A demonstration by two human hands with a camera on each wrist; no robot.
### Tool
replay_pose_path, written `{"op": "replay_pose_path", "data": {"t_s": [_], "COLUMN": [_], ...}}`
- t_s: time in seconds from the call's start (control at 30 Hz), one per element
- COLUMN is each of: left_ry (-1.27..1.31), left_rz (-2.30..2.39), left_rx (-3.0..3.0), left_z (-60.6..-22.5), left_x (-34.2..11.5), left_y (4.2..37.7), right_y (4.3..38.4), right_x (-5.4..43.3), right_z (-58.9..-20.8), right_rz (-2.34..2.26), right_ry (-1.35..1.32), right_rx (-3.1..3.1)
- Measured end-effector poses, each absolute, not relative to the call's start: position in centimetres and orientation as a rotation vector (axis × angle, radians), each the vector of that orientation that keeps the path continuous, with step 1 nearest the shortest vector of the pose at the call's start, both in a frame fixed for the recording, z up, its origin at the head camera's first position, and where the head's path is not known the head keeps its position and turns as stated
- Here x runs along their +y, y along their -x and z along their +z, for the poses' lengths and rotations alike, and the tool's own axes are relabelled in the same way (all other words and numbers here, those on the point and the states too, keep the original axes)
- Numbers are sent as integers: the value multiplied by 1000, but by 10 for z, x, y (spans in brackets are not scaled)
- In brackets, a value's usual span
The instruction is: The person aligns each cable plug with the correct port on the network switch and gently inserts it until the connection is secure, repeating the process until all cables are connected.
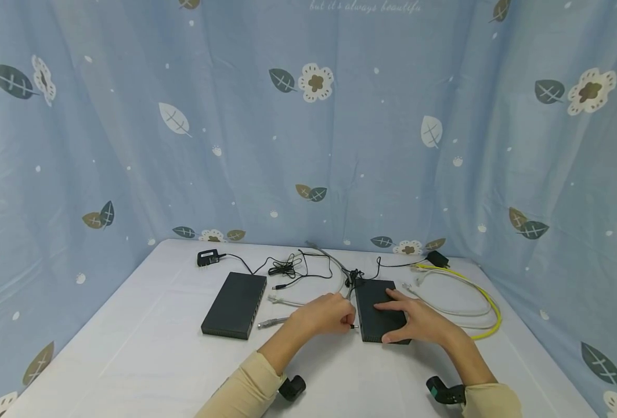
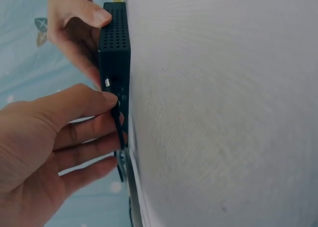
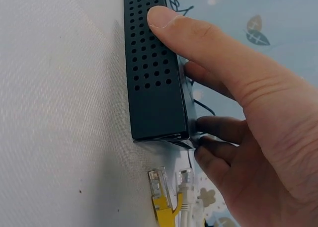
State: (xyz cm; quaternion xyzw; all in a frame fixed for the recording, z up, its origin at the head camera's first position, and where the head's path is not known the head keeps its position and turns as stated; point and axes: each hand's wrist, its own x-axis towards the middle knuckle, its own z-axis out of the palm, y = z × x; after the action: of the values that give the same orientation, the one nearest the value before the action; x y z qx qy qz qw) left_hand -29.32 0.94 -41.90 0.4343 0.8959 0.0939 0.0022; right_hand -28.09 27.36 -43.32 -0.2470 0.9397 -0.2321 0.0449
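A black network switch [image 1: 373,299] lies flat at the right of the table, its perforated end facing me. My right hand [image 1: 418,319] holds it, thumb against the perforated end [image 3: 149,63] and fingers over the top. Beside its left side, my left hand [image 1: 321,315] pinches a thin black power cable [image 2: 119,127] near its plug, thumb and fingertips close against the switch's rear panel [image 2: 117,70]. Fingers hide most of the plug, so I cannot tell whether it is inserted. The left wrist view also shows the right thumb [image 2: 102,17].
A second black switch [image 1: 235,305] lies to the left. Behind it are a power adapter [image 1: 209,258] and a bundled black cord [image 1: 284,268]. Grey network cables [image 1: 274,321] lie between the switches. Yellow cable [image 1: 498,316] and another adapter [image 1: 436,259] lie right.
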Motion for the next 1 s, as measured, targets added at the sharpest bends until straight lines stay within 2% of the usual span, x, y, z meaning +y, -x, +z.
{"op": "replay_pose_path", "data": {"t_s": [1.0], "left_ry": [-1310], "left_rz": [284], "left_rx": [2802], "left_z": [-418], "left_x": [20], "left_y": [292], "right_y": [283], "right_x": [276], "right_z": [-440], "right_rz": [-755], "right_ry": [712], "right_rx": [2876]}}
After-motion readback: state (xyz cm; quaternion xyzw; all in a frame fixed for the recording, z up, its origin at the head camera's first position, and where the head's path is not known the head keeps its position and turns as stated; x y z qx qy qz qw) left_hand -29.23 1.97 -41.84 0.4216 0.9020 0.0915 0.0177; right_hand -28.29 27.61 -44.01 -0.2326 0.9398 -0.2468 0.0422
